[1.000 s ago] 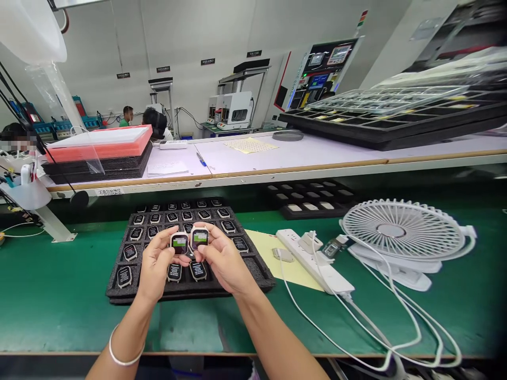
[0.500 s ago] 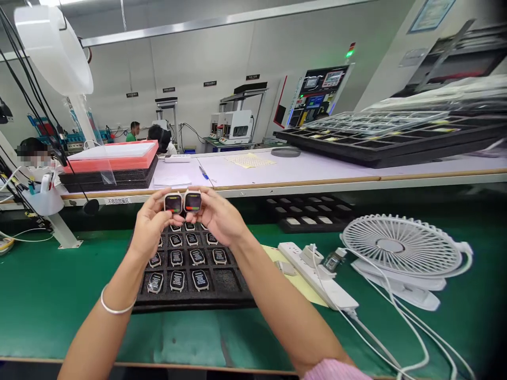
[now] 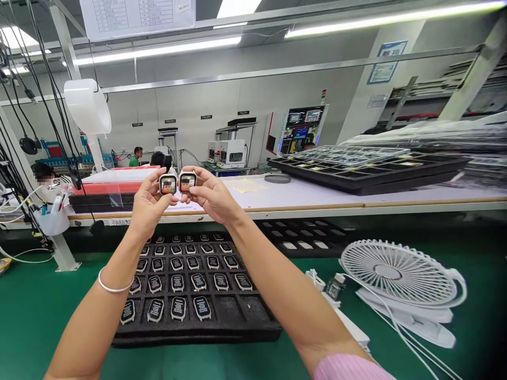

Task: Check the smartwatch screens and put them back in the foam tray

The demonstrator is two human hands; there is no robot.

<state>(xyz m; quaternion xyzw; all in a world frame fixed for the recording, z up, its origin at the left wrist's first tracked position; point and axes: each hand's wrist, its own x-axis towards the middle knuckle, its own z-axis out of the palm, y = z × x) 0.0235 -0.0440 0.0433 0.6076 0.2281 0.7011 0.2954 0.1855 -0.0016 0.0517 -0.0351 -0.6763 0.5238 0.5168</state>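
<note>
The left hand [image 3: 148, 206] and the right hand [image 3: 212, 198] each hold one small watch up in the air, with arms stretched out. The left watch [image 3: 168, 184] and the right watch [image 3: 187, 182] sit side by side, almost touching, high above the black foam tray [image 3: 198, 335] on the green desk [image 3: 39, 316]. The fingers of each hand are grasping their watch by its edges, so both lit screens face the person. It looks like the step is checking the two screens, which glow with red, green and orange patches. The next move calls for a steady pinch on the edges and no thumbs on the glass. If the watches go down, the two bare pockets at the near right of the tray look free, and each watch would need to go in flat. The watches lying in the tray have dark screens with white writing, but it is too small to read. A white label strip [image 3: 120, 222] on the shelf edge has Chinese writing that is also too small to be sure of. A paper chart [image 3: 137, 16] hangs up top and a blue sign [image 3: 386, 58] is on the wall, and neither can be read. No brand name shows anywhere. A white fan [image 3: 398, 272] lies on the desk to the right.
</note>
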